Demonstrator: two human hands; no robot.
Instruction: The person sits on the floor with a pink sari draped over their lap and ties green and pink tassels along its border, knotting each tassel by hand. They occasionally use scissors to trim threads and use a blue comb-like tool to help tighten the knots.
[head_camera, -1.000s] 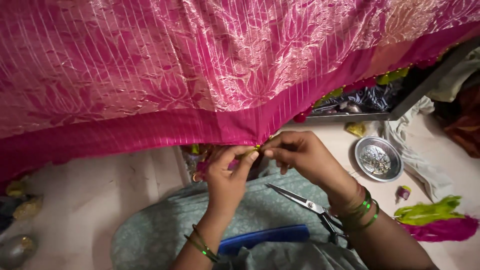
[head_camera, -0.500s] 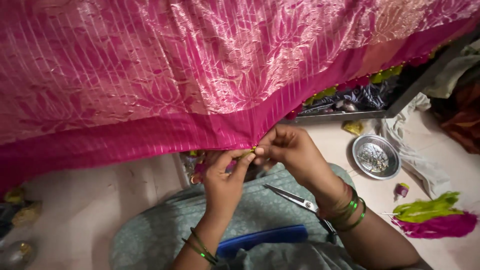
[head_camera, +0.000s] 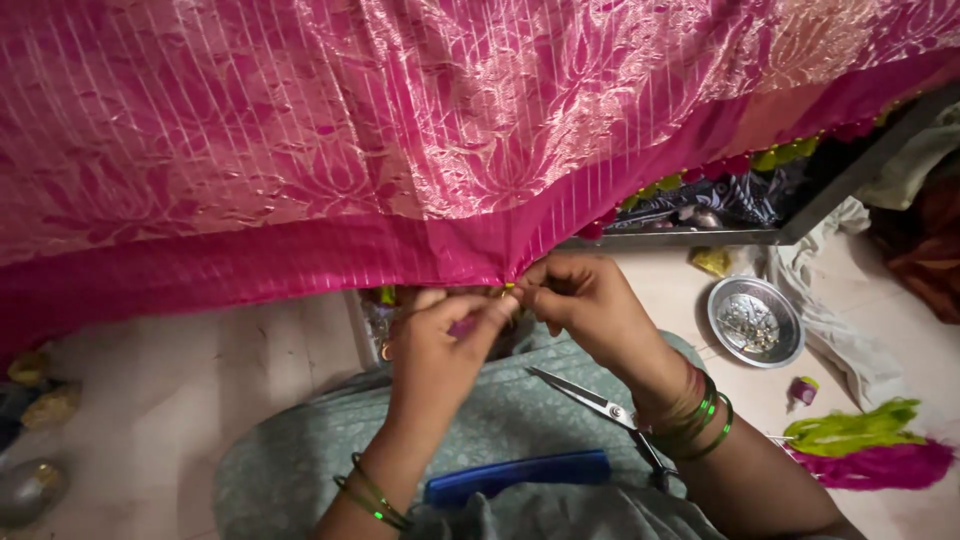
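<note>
Pink woven cloth hung above both hands, its hem pinched between them. Left hand: fingertips together on the hem. Right hand: likewise clamped there. Scissors lay under the right wrist; steel dish further right.

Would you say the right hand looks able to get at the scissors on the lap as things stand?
Probably yes: the scissors lie bare on the lap just under the right hand, though its fingers are pinching the pink cloth's edge.

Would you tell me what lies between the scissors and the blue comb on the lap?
Only bare grey-green lap cloth lies between the scissors and the blue comb, seen in the head view.
</note>
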